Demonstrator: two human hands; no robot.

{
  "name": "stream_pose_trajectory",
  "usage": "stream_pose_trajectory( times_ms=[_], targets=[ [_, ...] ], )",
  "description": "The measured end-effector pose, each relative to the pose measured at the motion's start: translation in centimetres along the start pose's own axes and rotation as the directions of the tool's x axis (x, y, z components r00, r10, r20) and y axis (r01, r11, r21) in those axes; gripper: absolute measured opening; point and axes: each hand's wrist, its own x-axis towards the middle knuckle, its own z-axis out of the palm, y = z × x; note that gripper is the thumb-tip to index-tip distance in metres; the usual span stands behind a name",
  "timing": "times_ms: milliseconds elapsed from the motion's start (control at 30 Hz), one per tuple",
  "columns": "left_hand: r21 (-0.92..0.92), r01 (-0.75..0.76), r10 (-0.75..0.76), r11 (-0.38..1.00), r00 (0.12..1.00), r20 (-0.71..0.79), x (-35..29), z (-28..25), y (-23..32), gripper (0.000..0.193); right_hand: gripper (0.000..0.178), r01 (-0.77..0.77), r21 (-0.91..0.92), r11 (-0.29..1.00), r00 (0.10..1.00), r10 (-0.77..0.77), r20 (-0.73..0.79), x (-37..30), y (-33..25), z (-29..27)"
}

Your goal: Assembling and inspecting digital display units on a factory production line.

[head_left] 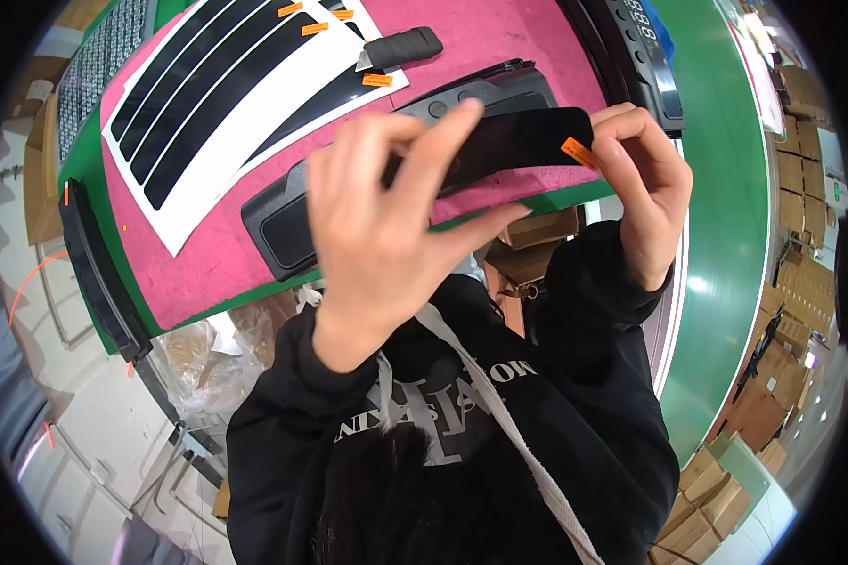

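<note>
My right hand [645, 179] pinches the right end of a curved glossy black strip [537, 137], beside its small orange tab [578, 152]. The strip is held above the table, bowed upward. My left hand [372, 212], slightly blurred, is at the strip's left part, with thumb and forefinger spread apart; the thumb is clear of the strip. That hand hides the strip's left end. Below both hands a long curved black plastic housing [283, 231] lies along the table's near edge, its middle covered by my left hand and the strip.
A white backing sheet [184, 226] with several black curved strips and orange tabs lies on the pink mat [184, 292]. Beyond the housing rests a utility knife [405, 49] with a dark wrapped handle. A device with a digital display [645, 56] stands at right; another black curved part [104, 268] is at left.
</note>
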Motion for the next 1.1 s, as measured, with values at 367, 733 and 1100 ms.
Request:
stream_pose_trajectory(
  times_ms=[367,733,1100],
  targets=[
    [0.25,0.228,-0.241,0.941,0.97,0.021,-3.0,-2.2,-4.5,0.036,0.01,-0.042,-0.113,0.993,0.998,0.038,-0.04,2.2,1.6,-0.1],
    [0.228,0.132,-0.162,0.965,0.979,0.119,-2.7,-2.6,-4.2,0.08,0.009,0.079,-0.327,0.942,0.993,-0.102,-0.054,2.8,3.7,0.0],
    [0.246,0.169,-0.201,0.955,0.973,0.111,-2.8,-2.4,-4.6,0.078,0.009,0.322,-0.405,0.856,0.927,-0.372,-0.049,2.7,3.2,0.1]
  ],
)
